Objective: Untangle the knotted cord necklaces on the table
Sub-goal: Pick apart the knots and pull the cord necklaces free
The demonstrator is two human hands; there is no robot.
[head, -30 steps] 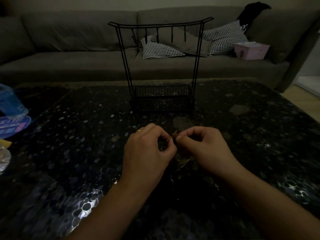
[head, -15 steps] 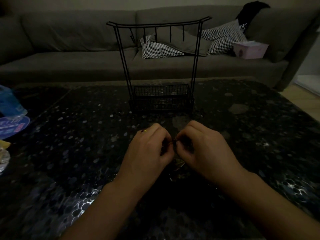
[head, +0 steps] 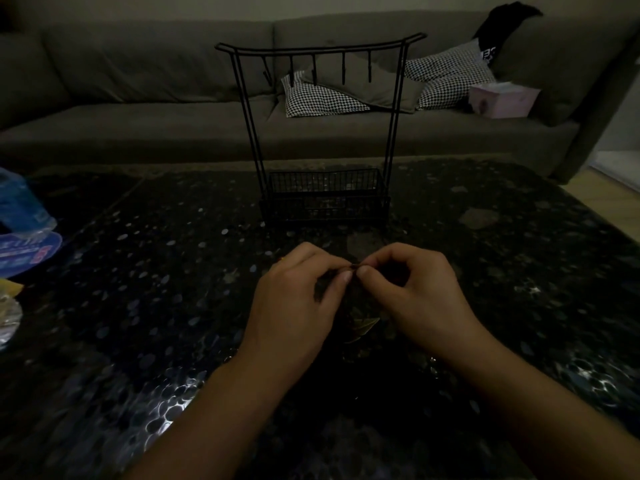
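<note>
Dim speckled table (head: 138, 306) at centre frame: left hand (head: 298, 303) and right hand (head: 412, 296) pinch the cord necklaces (head: 353, 268) between touching fingertips, slack hanging below.

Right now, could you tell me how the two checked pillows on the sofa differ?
The left pillow lies fairly flat behind the black stand, partly under a grey cushion. The right pillow leans against the sofa back, beside a pink box. Both share the black-and-white check.
</note>
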